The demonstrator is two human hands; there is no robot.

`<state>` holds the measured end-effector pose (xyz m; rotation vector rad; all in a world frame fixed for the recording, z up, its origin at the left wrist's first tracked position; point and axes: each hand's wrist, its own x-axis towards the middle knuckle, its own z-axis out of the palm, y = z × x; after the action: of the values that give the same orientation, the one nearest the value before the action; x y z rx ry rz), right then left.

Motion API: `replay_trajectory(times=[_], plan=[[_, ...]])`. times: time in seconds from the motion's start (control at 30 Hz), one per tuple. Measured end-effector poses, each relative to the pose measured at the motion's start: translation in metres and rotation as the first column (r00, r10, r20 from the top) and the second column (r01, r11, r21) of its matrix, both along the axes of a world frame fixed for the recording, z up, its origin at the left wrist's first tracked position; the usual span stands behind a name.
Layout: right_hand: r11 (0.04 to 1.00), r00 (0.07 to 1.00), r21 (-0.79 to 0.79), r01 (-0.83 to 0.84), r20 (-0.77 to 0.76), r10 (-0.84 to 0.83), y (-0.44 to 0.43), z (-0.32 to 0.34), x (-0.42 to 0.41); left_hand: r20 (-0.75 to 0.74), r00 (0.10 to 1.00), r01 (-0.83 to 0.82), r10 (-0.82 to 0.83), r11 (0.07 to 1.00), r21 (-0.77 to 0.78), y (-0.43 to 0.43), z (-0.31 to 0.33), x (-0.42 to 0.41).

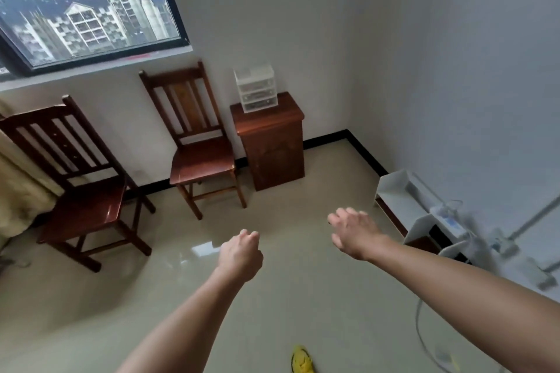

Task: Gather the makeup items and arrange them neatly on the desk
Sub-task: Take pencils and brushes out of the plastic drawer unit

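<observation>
Both bare arms reach forward over the tiled floor (188,291). The left hand (241,256) hangs with its fingers loosely curled and holds nothing. The right hand (353,232) is relaxed, fingers slightly spread, and also holds nothing. A clear plastic drawer organizer (256,88) stands on a small wooden cabinet (272,142) against the far wall, well apart from both hands; its contents are too small to tell. Two wooden chairs (197,145) stand left of the cabinet. A white shelf (403,194) is at the right.
</observation>
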<state>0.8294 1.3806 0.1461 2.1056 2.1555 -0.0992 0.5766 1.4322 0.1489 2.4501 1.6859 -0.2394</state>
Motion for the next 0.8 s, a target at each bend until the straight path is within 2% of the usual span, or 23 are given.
replay_trajectory(times=[0.23,0.4,0.63,0.8], plan=[[0.995,0.995,0.029,0.091,-0.045,-0.09,0.164,0.025,0.028,0.015,1.0,0.013,-0.014,0.999,0.052,0.179,0.03,0.021],[0.995,0.994,-0.002,0.097,-0.042,-0.097,0.267,0.019,0.053,0.03,0.999,0.015,-0.017,0.999,0.051,0.278,0.022,0.045],[0.998,0.997,-0.023,0.053,-0.058,-0.055,0.442,-0.008,0.103,0.018,0.999,-0.035,0.034,0.999,0.027,0.43,-0.004,0.09],[1.0,0.998,-0.028,0.008,-0.067,-0.01,0.574,-0.002,0.139,0.035,0.995,-0.098,0.096,0.994,0.048,0.54,0.002,0.12]])
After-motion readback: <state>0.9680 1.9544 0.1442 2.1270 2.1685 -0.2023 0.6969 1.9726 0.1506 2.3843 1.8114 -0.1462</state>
